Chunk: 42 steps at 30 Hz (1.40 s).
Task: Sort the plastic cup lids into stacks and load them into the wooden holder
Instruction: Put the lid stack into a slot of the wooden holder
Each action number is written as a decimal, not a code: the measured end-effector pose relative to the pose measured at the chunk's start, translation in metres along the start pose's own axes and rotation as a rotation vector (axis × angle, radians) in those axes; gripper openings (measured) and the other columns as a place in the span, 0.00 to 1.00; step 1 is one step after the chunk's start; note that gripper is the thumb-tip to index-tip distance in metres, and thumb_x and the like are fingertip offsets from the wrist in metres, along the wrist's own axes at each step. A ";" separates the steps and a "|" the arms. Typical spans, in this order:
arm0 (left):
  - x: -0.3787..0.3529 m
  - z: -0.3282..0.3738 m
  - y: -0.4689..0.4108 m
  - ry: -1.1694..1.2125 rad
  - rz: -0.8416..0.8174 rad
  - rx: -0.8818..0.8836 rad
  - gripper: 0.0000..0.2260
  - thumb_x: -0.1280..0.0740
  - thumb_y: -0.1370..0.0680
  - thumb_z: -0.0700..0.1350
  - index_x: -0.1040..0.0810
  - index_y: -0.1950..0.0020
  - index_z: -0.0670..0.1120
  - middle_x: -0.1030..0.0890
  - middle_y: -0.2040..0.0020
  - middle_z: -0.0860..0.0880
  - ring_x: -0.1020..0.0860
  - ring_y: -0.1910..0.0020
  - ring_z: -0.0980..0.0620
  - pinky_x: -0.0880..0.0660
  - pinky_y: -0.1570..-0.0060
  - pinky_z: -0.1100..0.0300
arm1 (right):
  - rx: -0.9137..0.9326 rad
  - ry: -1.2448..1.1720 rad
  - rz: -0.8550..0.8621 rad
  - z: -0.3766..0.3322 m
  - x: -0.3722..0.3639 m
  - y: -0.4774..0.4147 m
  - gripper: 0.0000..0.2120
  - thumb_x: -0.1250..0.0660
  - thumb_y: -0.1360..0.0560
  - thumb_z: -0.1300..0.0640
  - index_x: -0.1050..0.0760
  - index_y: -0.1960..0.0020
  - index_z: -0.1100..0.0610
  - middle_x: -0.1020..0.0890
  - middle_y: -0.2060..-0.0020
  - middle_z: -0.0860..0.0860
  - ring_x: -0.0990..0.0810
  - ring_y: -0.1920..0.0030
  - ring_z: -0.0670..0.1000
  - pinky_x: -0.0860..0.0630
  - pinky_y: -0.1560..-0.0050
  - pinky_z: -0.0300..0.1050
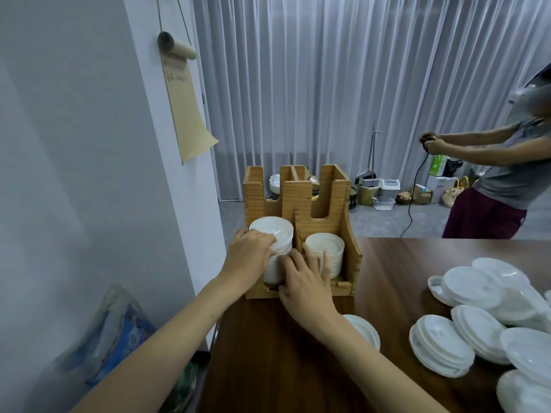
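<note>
A wooden holder (299, 204) with two front slots stands at the table's far left corner. A tall stack of white lids (272, 231) fills its left slot, and a shorter, smaller stack (323, 244) sits in the right slot. My left hand (253, 253) wraps the tall stack's left side near its top. My right hand (304, 281) presses against the same stack's right side, with fingers spread across the divider toward the shorter stack. Loose white lids (441, 344) lie heaped on the table at the right. A single lid (365, 329) shows just behind my right forearm.
The dark wooden table (387, 263) ends at a white wall on the left. A plastic bag (119, 332) leans by the wall below the table edge. Another person (492, 186) stands beyond the table at right, holding a cable. Boxes and bins sit on the floor by the curtain.
</note>
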<state>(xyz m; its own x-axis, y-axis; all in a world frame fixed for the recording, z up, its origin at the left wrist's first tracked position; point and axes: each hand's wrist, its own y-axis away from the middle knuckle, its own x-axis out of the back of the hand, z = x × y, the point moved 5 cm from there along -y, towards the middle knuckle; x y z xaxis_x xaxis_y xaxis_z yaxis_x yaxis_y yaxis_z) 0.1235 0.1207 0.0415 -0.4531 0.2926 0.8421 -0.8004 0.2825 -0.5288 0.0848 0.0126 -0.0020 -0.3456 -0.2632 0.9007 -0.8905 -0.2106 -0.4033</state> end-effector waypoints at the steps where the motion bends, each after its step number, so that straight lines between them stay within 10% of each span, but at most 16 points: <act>1: 0.001 0.000 0.000 0.005 -0.006 0.002 0.09 0.34 0.23 0.43 0.18 0.44 0.44 0.18 0.47 0.44 0.23 0.46 0.44 0.33 0.39 0.54 | 0.007 -0.001 0.005 0.000 0.000 0.001 0.24 0.39 0.24 0.53 0.39 0.29 0.50 0.38 0.28 0.49 0.54 0.23 0.55 0.76 0.34 0.54; 25: -0.004 -0.002 -0.009 -0.179 -0.312 -0.024 0.11 0.41 0.19 0.47 0.23 0.39 0.51 0.23 0.37 0.45 0.33 0.33 0.42 0.34 0.36 0.55 | 0.045 0.033 -0.055 0.003 -0.002 0.002 0.28 0.39 0.24 0.56 0.44 0.26 0.50 0.45 0.24 0.49 0.59 0.23 0.55 0.75 0.35 0.57; 33: -0.015 0.002 -0.013 -0.260 -0.389 -0.073 0.15 0.41 0.19 0.50 0.28 0.33 0.51 0.26 0.34 0.46 0.33 0.34 0.43 0.34 0.34 0.51 | 0.058 -0.248 -0.106 0.017 0.025 -0.002 0.27 0.38 0.25 0.59 0.41 0.28 0.52 0.32 0.29 0.51 0.44 0.24 0.50 0.62 0.26 0.54; 42: -0.015 0.102 0.040 0.086 0.097 -0.384 0.14 0.30 0.26 0.41 0.21 0.40 0.44 0.25 0.37 0.42 0.27 0.38 0.45 0.30 0.37 0.50 | -0.190 -0.031 -0.089 0.082 0.047 0.070 0.16 0.41 0.22 0.56 0.33 0.34 0.54 0.26 0.41 0.52 0.26 0.42 0.54 0.33 0.41 0.46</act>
<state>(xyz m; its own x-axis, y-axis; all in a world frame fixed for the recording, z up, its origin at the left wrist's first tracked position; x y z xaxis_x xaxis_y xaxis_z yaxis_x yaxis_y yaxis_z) 0.0579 0.0342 0.0186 -0.4718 0.4059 0.7828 -0.5432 0.5655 -0.6206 0.0307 -0.0921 -0.0009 -0.2568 -0.2810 0.9247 -0.9578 -0.0538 -0.2823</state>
